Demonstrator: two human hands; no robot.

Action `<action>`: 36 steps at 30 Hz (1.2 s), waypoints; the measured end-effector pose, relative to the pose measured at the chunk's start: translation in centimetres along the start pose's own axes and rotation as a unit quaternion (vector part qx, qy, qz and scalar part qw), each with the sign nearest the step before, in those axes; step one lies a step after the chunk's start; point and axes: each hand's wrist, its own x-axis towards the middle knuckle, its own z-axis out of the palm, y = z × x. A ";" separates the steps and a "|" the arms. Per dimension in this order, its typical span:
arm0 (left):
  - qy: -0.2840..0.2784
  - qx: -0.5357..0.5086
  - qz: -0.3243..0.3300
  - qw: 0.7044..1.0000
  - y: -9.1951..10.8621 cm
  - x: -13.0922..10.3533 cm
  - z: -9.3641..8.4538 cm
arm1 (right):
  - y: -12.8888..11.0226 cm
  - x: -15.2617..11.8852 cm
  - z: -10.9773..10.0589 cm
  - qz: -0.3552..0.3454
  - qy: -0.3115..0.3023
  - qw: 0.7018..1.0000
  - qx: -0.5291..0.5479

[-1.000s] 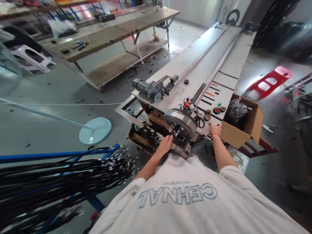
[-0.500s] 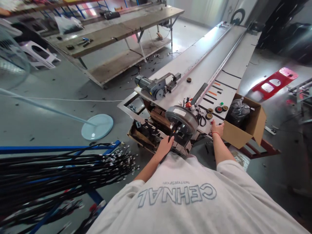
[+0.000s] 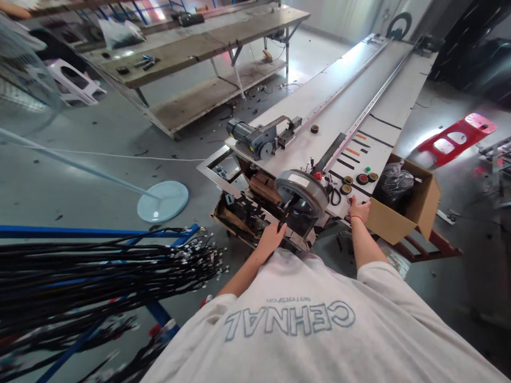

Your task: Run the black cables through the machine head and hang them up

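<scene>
My left hand (image 3: 272, 238) is closed around a black cable (image 3: 286, 215) that runs up past the hand beside the reel. The grey reel (image 3: 299, 186), with a white label on it, stands tilted at the near end of the long white table (image 3: 343, 96). My right hand (image 3: 360, 211) rests at the table's near right edge, fingers apart, one finger by a small red part (image 3: 351, 200). Black scissors (image 3: 334, 196) and several tape rolls (image 3: 345, 189) lie close to that hand. A small red connector-like piece (image 3: 318, 175) sits behind the reel.
A cardboard box (image 3: 389, 221) with black plastic stands at the table's right. On the table's left sits a motor (image 3: 249, 139). A rack of black cables (image 3: 99, 271) is at lower left, a fan base (image 3: 163, 201) behind it. A red stool (image 3: 457, 139) lies right.
The whole view has shifted slightly. Both hands keep nearly the same places, and the left hand still holds the black cable. The loose wires and red piece behind the reel look lower.
</scene>
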 end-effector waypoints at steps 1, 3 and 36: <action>-0.002 0.000 -0.006 1.000 -0.1 0.0 0.0 | 0.0 0.0 0.0 0.000 -0.002 1.000 0.000; -0.003 -0.002 -0.016 1.000 -0.3 -0.2 0.0 | 0.1 0.1 0.0 -0.001 -0.004 1.000 0.002; -0.162 -0.164 0.000 0.973 -2.4 0.9 0.9 | 0.1 0.1 -0.2 0.003 -0.014 1.000 -0.013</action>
